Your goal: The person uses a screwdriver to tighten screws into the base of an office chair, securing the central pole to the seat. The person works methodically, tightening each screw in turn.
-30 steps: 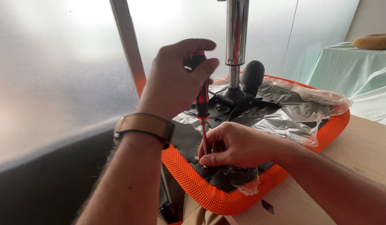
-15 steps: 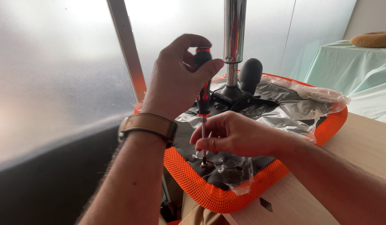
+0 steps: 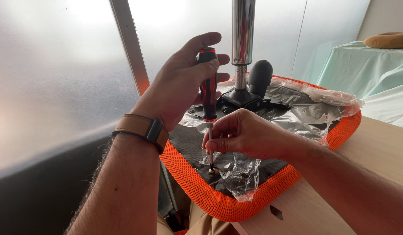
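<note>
While gripped, screwdriver [image 3: 209, 93] upright, tip down.

A light wooden tabletop [image 3: 367, 174] carries an upturned chair seat [image 3: 340, 130] with an orange mesh rim, which lies flat on it and overhangs the near left edge. The tabletop's bare wood runs along the seat's right side towards the near right corner. A small dark diamond-shaped mark [image 3: 276, 212] sits near the tabletop's near edge.

Bright frosted glass panels [image 3: 57, 65] behind a wooden table [image 3: 375, 148].
</note>
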